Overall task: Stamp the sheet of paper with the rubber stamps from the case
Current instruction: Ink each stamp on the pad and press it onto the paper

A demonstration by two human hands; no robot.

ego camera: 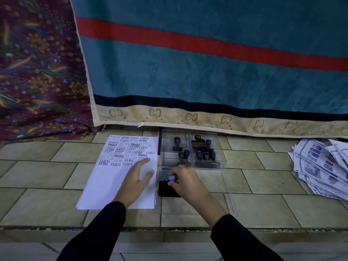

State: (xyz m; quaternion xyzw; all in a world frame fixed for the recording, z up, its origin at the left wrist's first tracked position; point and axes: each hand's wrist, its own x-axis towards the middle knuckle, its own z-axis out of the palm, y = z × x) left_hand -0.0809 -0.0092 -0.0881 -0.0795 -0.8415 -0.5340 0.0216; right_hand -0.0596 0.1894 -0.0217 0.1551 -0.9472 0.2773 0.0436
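Tiles [47, 176] are covered by a half-printed sheet [105, 183], pressed under the flat left hand [136, 180]; a blue-capped stamp [171, 178] is pinched by the right hand [185, 180].

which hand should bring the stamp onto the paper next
Right. The right hand grips the stamp on the ink pad, just beside the paper. The left hand lies flat on the paper, likely steadying it.

teal blanket [207, 72], floral cloth [37, 72], printed papers [320, 166], tiled floor [47, 176]
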